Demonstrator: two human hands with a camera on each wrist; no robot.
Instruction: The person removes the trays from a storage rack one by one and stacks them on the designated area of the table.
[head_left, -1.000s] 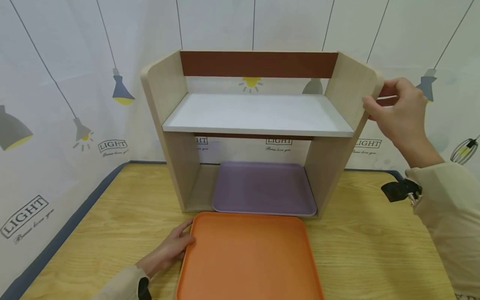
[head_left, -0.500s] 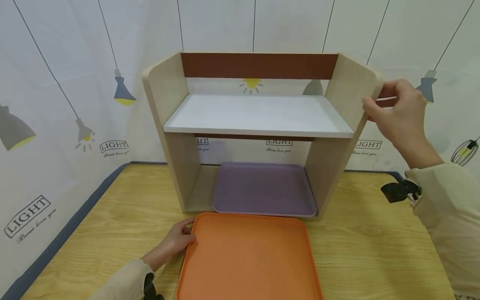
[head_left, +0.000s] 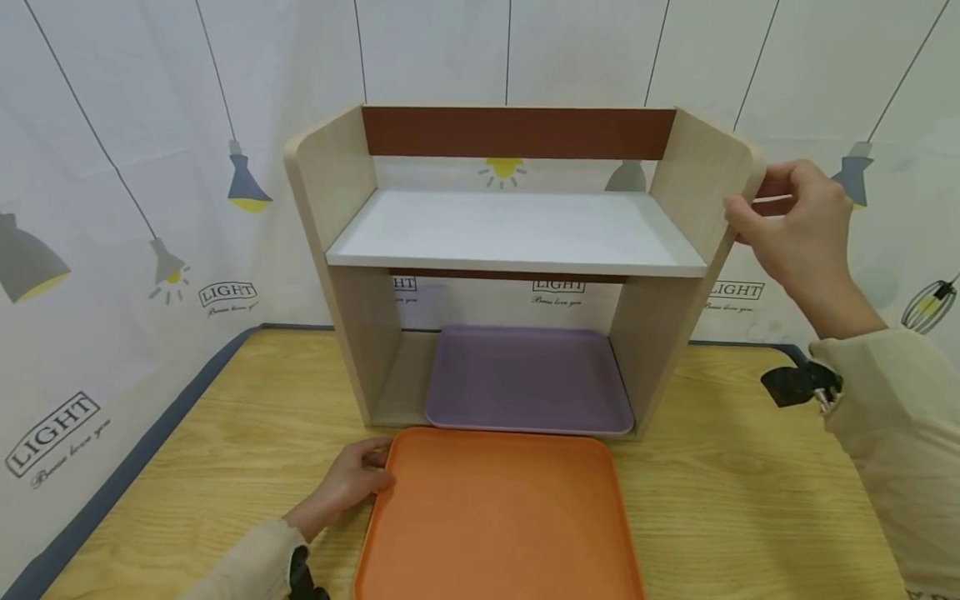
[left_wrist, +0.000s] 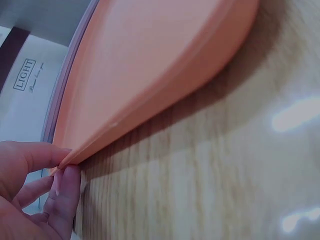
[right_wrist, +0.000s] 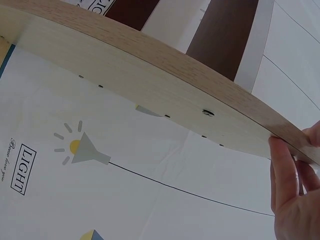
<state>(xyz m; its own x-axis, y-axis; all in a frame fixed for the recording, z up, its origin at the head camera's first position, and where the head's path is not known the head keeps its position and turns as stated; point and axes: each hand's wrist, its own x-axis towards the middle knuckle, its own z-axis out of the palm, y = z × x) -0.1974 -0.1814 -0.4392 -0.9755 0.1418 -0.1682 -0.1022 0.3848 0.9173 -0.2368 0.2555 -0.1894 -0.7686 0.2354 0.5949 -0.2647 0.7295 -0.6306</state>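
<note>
An orange tray (head_left: 498,517) lies at the front of the table, its far edge against the foot of a two-tier wooden shelf (head_left: 517,268). My left hand (head_left: 343,483) pinches the tray's left rim near the far corner; in the left wrist view the thumb and fingers (left_wrist: 70,195) close on the orange rim. My right hand (head_left: 806,225) grips the front edge of the shelf's right side panel (head_left: 708,167), high up. The right wrist view has the fingers (right_wrist: 285,170) on the panel's outer face. A purple tray (head_left: 528,379) lies on the shelf's bottom board.
The shelf's upper board (head_left: 517,229) is white, with a brown back rail (head_left: 517,132) above it. Wood-grain table (head_left: 757,500) extends on both sides. A wall sheet (head_left: 150,100) printed with lamps stands behind and to the left.
The left wrist and sleeve have shifted slightly up and right while the fingers stay at the tray rim. The right hand, shelf and both trays look practically unmoved.
</note>
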